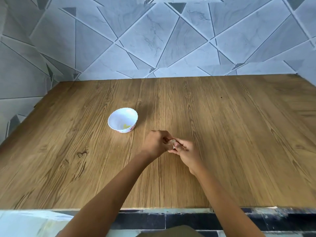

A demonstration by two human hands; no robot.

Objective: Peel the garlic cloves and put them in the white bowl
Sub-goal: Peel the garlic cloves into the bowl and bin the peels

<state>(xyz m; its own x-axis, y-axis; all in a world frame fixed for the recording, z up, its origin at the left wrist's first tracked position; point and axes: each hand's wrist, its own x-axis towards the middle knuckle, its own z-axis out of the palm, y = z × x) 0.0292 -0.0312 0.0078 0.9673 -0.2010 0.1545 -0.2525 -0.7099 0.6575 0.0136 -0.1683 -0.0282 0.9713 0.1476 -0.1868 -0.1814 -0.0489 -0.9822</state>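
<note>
A small white bowl (pixel 122 122) with a scalloped rim stands on the wooden table, left of centre; something pale yellow lies inside it near the front wall. To its lower right my left hand (pixel 156 145) and my right hand (pixel 185 152) meet just above the table. Between their fingertips sits a small pale garlic clove (pixel 171 141) with papery skin, pinched by both hands. Most of the clove is hidden by my fingers.
The wooden table (pixel 230 134) runs back to a grey tiled wall (pixel 153 36), with tiled wall also along its left side. Its front edge lies near the bottom of the view, above a dark tiled floor (pixel 188 221).
</note>
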